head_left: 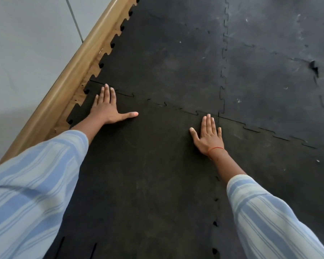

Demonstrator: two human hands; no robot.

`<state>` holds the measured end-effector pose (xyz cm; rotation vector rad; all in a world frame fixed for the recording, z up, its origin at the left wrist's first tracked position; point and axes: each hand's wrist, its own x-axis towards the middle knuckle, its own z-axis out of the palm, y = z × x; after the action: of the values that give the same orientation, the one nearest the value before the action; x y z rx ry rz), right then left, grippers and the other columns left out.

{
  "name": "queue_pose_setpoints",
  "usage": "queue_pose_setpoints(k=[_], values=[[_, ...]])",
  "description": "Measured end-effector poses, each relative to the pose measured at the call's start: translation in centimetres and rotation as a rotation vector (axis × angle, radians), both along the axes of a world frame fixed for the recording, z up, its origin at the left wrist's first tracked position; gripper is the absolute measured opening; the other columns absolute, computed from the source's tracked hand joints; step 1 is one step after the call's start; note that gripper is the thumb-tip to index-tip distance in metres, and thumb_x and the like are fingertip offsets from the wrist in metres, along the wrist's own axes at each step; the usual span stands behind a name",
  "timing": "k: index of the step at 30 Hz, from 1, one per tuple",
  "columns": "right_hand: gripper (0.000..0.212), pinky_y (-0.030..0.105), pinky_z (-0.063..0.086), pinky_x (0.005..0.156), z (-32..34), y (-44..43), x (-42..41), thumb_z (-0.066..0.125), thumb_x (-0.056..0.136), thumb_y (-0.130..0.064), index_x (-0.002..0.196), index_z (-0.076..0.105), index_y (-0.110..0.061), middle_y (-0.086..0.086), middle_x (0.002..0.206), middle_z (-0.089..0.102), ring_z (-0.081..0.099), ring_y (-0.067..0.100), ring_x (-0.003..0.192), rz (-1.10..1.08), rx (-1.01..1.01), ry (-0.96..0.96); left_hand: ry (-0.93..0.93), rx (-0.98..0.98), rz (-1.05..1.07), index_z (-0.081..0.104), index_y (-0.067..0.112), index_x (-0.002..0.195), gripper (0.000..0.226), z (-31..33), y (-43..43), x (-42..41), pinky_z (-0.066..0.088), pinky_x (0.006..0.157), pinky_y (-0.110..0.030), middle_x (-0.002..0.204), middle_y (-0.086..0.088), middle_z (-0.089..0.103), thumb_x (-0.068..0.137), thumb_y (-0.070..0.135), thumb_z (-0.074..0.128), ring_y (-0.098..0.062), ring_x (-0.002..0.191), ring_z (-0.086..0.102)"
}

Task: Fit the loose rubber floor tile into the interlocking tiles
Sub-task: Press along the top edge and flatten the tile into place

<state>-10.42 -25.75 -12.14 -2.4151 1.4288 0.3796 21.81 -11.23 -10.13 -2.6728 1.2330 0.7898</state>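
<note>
The loose black rubber tile (pixel 148 165) lies flat in front of me among the other interlocking tiles (pixel 168 58). Its far toothed edge meets the tile beyond along a jagged seam (pixel 176 107), with narrow gaps showing. My left hand (pixel 108 107) rests flat, fingers spread, on the tile's far left corner, with its fingertips at the seam. My right hand (pixel 208 135) lies flat near the far right corner, with its fingertips close to where the seams cross. Small gaps show along the tile's right seam (pixel 216 199). Neither hand holds anything.
A wooden skirting board (pixel 67 81) runs diagonally along the left below a pale grey wall (pixel 26 43). A strip of wooden floor (pixel 86 79) shows between skirting and tile teeth. The right-hand tiles (pixel 279 81) are scuffed, with a raised torn spot (pixel 313 65).
</note>
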Motion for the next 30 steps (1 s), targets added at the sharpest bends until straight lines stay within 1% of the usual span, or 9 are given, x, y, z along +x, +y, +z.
queue_pose_setpoints(k=[6, 7, 9, 12, 15, 18, 23, 28, 30], values=[[0.086, 0.041, -0.009, 0.118, 0.9, -0.6, 0.5, 0.015, 0.088, -0.070, 0.147, -0.015, -0.016, -0.003, 0.157, -0.024, -0.020, 0.012, 0.144, 0.004, 0.082, 0.037, 0.030, 0.107, 0.000, -0.027, 0.009, 0.146, 0.153, 1.2, -1.4, 1.0, -0.006, 0.118, -0.045, 0.153, -0.010, -0.036, 0.038, 0.102, 0.029, -0.024, 0.143, -0.027], [0.088, 0.041, -0.009, 0.118, 1.0, -0.5, 0.6, 0.015, 0.087, -0.071, 0.147, -0.016, -0.015, -0.002, 0.156, -0.025, -0.021, 0.013, 0.144, -0.003, 0.093, 0.046, 0.034, 0.130, 0.010, -0.027, 0.009, 0.146, 0.151, 1.4, -1.5, 1.1, -0.006, 0.118, -0.045, 0.153, -0.010, -0.036, 0.041, 0.101, 0.030, -0.024, 0.144, -0.027], [0.089, 0.040, -0.010, 0.118, 0.9, 0.7, 0.6, 0.014, 0.088, -0.070, 0.147, -0.017, -0.013, 0.002, 0.156, -0.026, -0.022, 0.015, 0.144, -0.026, 0.081, 0.047, 0.026, 0.146, 0.017, -0.026, 0.010, 0.147, 0.139, 1.2, -1.3, 0.3, -0.005, 0.118, -0.046, 0.154, -0.011, -0.035, 0.054, 0.097, 0.029, -0.025, 0.144, -0.026], [0.082, 0.038, -0.010, 0.119, 0.7, 4.3, -0.8, 0.013, 0.092, -0.063, 0.147, -0.015, -0.010, 0.006, 0.157, -0.023, -0.021, 0.017, 0.144, -0.067, 0.030, 0.001, -0.004, 0.067, -0.023, -0.023, 0.012, 0.149, 0.114, -0.1, 0.6, -3.0, -0.006, 0.117, -0.049, 0.155, -0.014, -0.031, 0.074, 0.088, 0.018, -0.027, 0.145, -0.024], [0.077, 0.037, -0.009, 0.120, 0.7, 8.7, -3.5, 0.013, 0.094, -0.059, 0.147, -0.013, -0.009, 0.007, 0.158, -0.020, -0.019, 0.018, 0.145, -0.099, -0.006, -0.023, -0.042, -0.024, -0.080, -0.020, 0.010, 0.149, 0.103, -1.2, 3.8, -7.7, -0.008, 0.117, -0.050, 0.156, -0.014, -0.029, 0.081, 0.081, 0.010, -0.026, 0.145, -0.022], [0.076, 0.037, -0.009, 0.119, 0.6, 13.1, -5.9, 0.015, 0.096, -0.056, 0.148, -0.011, -0.007, 0.009, 0.159, -0.016, -0.016, 0.019, 0.146, -0.161, -0.031, -0.040, -0.068, -0.093, -0.114, -0.018, 0.008, 0.149, 0.098, -1.6, 7.1, -13.0, -0.008, 0.118, -0.049, 0.157, -0.013, -0.025, 0.084, 0.077, 0.009, -0.024, 0.146, -0.021], [0.073, 0.039, -0.005, 0.120, 0.1, 20.5, -9.7, 0.019, 0.097, -0.052, 0.148, -0.008, -0.006, 0.010, 0.159, -0.011, -0.012, 0.020, 0.147, -0.280, -0.070, -0.073, -0.110, -0.179, -0.121, -0.010, 0.004, 0.151, 0.094, -1.6, 12.0, -20.4, -0.002, 0.119, -0.049, 0.160, -0.015, -0.016, 0.089, 0.071, 0.015, -0.025, 0.148, -0.013], [0.073, 0.038, -0.001, 0.121, -0.1, 25.0, -11.0, 0.022, 0.097, -0.050, 0.148, -0.003, -0.005, 0.012, 0.160, -0.004, -0.007, 0.021, 0.147, -0.338, -0.108, -0.087, -0.102, -0.232, -0.120, -0.002, 0.002, 0.152, 0.092, -1.2, 16.1, -25.7, 0.002, 0.118, -0.050, 0.160, -0.018, -0.006, 0.090, 0.068, 0.019, -0.028, 0.149, -0.005], [0.075, 0.038, -0.001, 0.120, -0.1, 26.5, -11.3, 0.018, 0.095, -0.054, 0.148, 0.001, -0.004, 0.013, 0.159, 0.000, -0.006, 0.021, 0.147, -0.354, -0.148, -0.074, -0.103, -0.228, -0.106, 0.000, 0.003, 0.152, 0.091, -1.1, 16.9, -27.0, 0.003, 0.118, -0.051, 0.160, -0.019, -0.004, 0.090, 0.068, 0.016, -0.029, 0.149, -0.003]])
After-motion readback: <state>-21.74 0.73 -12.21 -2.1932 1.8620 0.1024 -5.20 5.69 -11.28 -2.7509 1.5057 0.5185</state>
